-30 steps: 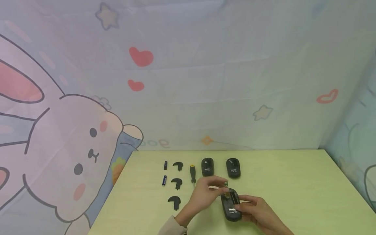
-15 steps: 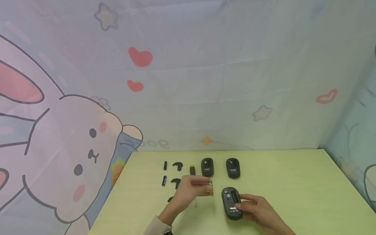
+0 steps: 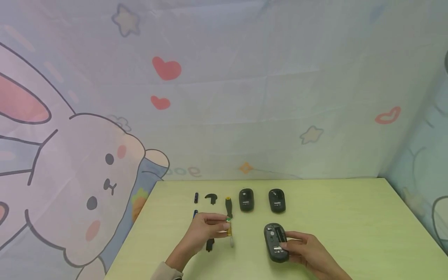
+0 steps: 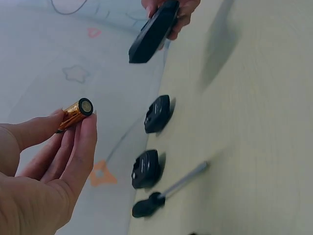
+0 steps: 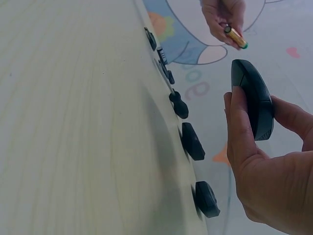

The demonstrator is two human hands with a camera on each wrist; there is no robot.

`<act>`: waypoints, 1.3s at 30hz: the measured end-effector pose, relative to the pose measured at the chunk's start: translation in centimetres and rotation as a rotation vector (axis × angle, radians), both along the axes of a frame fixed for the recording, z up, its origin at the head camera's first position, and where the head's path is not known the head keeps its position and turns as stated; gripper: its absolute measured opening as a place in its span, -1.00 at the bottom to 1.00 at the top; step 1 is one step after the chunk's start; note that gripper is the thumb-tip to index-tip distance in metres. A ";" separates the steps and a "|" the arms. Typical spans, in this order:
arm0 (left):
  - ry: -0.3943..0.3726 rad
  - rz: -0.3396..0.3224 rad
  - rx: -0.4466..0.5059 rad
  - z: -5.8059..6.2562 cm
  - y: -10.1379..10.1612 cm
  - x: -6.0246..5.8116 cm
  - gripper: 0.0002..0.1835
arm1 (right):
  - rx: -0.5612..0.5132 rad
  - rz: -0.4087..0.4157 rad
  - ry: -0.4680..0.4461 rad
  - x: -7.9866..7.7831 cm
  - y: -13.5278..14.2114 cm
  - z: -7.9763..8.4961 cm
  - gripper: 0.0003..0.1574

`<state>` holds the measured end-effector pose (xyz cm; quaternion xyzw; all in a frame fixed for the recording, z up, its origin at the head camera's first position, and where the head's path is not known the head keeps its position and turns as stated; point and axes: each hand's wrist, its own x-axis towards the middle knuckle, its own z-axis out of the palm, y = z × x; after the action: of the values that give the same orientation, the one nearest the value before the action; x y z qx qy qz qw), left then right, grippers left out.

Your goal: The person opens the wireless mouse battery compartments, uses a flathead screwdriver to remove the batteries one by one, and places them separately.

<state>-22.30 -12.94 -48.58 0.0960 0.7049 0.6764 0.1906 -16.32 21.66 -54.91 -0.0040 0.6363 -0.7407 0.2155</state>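
Between thumb and fingers my left hand (image 3: 204, 231) pinches a gold battery (image 3: 229, 227) with a green end, held above the table over the screwdriver. The same battery (image 4: 77, 113) shows its round end in the left wrist view. My right hand (image 3: 306, 249) grips a black computer mouse (image 3: 275, 243) by its right side, underside up, with a long dark battery slot visible. In the right wrist view that mouse (image 5: 253, 100) is raised off the table, fingers on one side and thumb on the other.
Two more black mice (image 3: 246, 200) (image 3: 277, 200) lie at the back of the table (image 3: 343, 217). A screwdriver (image 3: 228, 206) lies left of them. Further left are a dark blue battery (image 3: 196, 197), a partly hidden blue battery (image 3: 195, 214) and black covers (image 3: 211, 198), some behind my left hand.
My left hand has lifted the battery away from the held mouse and carried it left, over the screwdriver. The right hand and its mouse have barely moved.
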 end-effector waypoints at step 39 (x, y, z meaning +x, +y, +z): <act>-0.161 0.125 -0.268 -6.6 -11.8 -2.4 -0.64 | -0.038 0.021 -0.006 0.1 0.5 -0.9 -0.05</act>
<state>-24.70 -24.78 -55.13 -0.0289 0.7758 0.5924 0.2153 -16.19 22.15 -55.82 -0.0124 0.6215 -0.7503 0.2251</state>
